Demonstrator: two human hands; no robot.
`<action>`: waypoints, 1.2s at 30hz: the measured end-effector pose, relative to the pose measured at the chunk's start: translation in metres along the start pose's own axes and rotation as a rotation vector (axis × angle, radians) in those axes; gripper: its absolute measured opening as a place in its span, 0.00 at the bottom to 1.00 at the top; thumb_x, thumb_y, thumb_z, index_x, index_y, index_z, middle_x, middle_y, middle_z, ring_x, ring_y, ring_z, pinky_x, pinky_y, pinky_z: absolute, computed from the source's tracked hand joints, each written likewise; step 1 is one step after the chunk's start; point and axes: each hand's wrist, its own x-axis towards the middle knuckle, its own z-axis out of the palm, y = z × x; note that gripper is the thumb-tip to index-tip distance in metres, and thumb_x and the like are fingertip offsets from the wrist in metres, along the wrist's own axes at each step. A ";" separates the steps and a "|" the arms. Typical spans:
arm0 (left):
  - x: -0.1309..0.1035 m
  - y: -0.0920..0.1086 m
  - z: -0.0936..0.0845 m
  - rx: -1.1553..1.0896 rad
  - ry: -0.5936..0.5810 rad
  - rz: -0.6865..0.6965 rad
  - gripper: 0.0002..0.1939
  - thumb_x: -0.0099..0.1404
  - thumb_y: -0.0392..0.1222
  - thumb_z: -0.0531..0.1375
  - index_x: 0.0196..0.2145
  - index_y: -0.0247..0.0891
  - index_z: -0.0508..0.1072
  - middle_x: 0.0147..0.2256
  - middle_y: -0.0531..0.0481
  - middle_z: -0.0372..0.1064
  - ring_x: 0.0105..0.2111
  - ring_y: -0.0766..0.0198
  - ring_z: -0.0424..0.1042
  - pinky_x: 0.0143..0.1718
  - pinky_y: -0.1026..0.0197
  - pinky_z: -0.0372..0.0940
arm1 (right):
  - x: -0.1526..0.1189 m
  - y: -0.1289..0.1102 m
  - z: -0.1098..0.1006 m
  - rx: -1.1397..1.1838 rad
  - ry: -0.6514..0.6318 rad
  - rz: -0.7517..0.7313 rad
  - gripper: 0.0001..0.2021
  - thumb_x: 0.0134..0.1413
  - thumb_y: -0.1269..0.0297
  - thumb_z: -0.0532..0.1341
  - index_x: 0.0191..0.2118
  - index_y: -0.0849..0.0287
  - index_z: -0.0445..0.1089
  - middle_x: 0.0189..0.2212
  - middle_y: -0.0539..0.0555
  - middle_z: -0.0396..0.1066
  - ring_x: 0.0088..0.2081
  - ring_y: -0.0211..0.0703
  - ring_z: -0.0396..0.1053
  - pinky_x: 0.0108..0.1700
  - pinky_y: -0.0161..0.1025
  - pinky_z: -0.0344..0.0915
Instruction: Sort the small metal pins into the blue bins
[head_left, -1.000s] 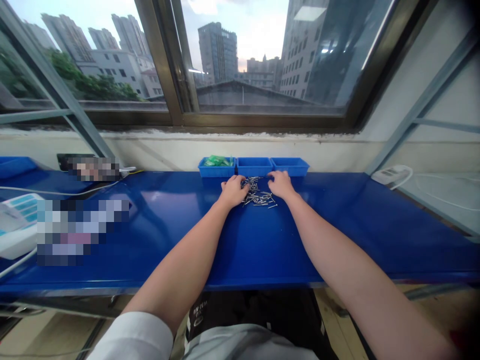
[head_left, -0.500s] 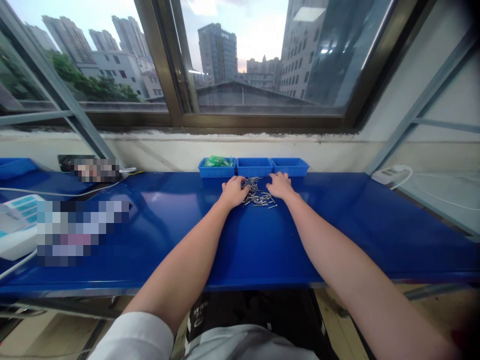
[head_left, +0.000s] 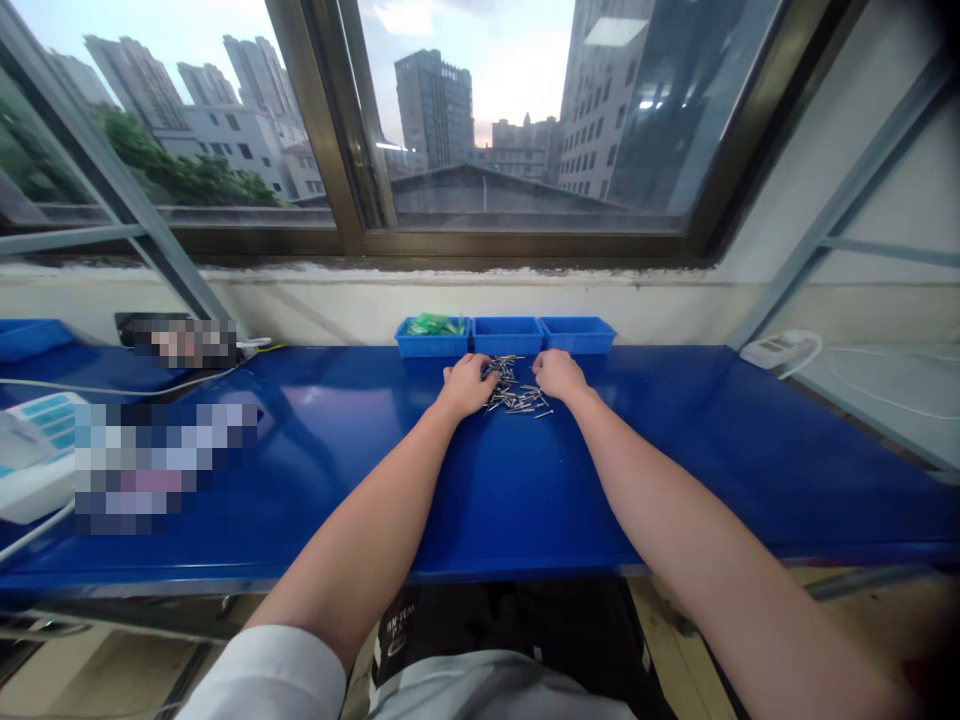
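Head view: metal fasteners (head_left: 517,398) lie scattered on the blue bench (head_left: 517,500). Person's left hand (head_left: 468,386) rests at the pile's left edge; right hand (head_left: 561,375), fingers curled, borders its right side, grip unclear. Three blue bins (head_left: 508,336) stand in a row behind, the leftmost containing green material (head_left: 433,324).
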 end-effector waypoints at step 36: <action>-0.002 0.009 -0.009 -0.174 0.011 0.115 0.09 0.64 0.44 0.54 0.34 0.39 0.72 0.34 0.50 0.74 0.38 0.60 0.71 0.43 0.59 0.61 | -0.009 -0.030 -0.006 0.969 -0.114 -0.041 0.10 0.39 0.61 0.67 0.27 0.62 0.70 0.21 0.50 0.70 0.21 0.33 0.62 0.23 0.32 0.58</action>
